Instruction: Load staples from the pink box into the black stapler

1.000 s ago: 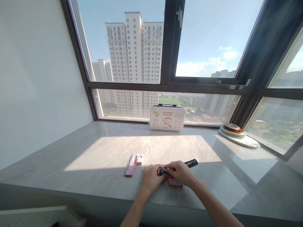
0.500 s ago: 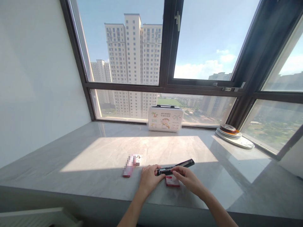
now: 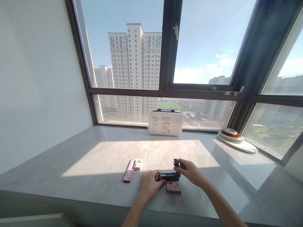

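Note:
A black stapler (image 3: 169, 177) lies opened on the stone sill, its top arm swung upright at the right end. My left hand (image 3: 151, 182) is closed around the stapler's left end, fingers behind and thumb in front. With thumb and fingers, my right hand (image 3: 188, 168) pinches the raised top arm. Just in front of the stapler lies a small red and white box (image 3: 173, 187). To the left of my left hand are a long pink and red box (image 3: 129, 171) and a small white box with a picture on it (image 3: 137, 164), close together.
A white case with cartoon prints (image 3: 166, 123) stands against the window at the back. Stacked plates or lids (image 3: 233, 136) sit in the right corner. The pale sill (image 3: 94, 176) ends at a front edge near me, with a white wall (image 3: 42, 88) on the left.
The stapler's top arm has swung up from slanting right to upright, with my right hand now on it. My left hand keeps its hold. The view has tilted slightly upward.

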Demonstrator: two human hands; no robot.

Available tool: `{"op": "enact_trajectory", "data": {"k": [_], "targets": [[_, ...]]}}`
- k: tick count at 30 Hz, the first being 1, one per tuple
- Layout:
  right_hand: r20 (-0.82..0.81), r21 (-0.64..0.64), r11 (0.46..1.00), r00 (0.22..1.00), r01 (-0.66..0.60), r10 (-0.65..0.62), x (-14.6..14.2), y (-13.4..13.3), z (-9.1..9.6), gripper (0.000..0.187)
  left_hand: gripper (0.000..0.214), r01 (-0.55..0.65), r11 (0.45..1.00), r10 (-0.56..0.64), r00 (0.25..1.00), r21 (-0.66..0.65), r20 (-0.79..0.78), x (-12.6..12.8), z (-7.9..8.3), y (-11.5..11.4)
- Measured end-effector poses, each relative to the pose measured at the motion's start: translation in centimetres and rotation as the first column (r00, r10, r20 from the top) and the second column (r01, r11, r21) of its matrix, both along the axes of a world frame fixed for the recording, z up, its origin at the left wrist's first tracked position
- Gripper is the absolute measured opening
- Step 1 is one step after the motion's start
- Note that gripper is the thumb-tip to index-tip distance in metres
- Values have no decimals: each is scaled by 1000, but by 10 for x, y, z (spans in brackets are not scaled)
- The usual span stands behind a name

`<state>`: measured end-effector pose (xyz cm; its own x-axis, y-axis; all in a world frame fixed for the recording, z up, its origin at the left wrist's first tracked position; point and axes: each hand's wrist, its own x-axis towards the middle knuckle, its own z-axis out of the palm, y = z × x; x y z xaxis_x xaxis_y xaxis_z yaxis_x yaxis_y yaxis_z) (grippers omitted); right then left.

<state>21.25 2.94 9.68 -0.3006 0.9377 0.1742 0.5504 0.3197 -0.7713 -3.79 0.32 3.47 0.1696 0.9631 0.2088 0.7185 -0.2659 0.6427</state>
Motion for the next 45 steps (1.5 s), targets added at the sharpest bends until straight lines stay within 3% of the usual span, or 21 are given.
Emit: {"op": "enact_trajectory", "data": {"k": [3,9,14,16,18,21,24,26,28,32,37,41,45], "targets": [[181,80,993,981,-83,67,-14,3,5,31,30,-7,1000,6,1000,-10,-15,0,3,-1],[401,125,990,916,-68,12,-39,0,-10,27,27,7,1000,-9,997,-26,-71,2,5,-2],[441,74,989,893,-130,84,-44,3,-6,20,24,-28,1000,28,996,12,-81,2,6,-6],[426,16,989,896,-146,125,-32,7,-1,25,31,-30,997,35,997,66,-65,6,10,-13],[416,8,996,906,-89,78,-15,11,1,32,46,48,990,-41,998,135,-53,13,16,-22],[380,52,995,920,80,-94,14,15,-5,31,72,324,928,-314,946,182,-81,31,23,-35],[288,30,984,941,177,-178,38,12,-17,39,76,512,846,-501,859,152,-106,48,25,-40],[187,-26,985,969,168,-161,49,6,-26,47,69,496,859,-490,868,129,-79,51,24,-38],[81,-141,981,989,134,-124,55,-4,-35,56,62,400,910,-398,917,106,-44,46,22,-34],[-98,-371,924,985,98,-144,49,-27,-56,67,61,239,968,-240,971,75,-7,16,15,-28],[-215,-358,931,965,64,-149,3,-46,-70,69,79,261,965,-262,962,31,77,-11,7,-25],[-276,-283,959,958,-7,-75,-31,-47,-67,68,82,289,957,-290,950,25,113,-13,5,-24],[-272,-245,969,961,-21,-48,-41,-45,-62,67,81,282,959,-284,951,34,119,-12,4,-25]]}}
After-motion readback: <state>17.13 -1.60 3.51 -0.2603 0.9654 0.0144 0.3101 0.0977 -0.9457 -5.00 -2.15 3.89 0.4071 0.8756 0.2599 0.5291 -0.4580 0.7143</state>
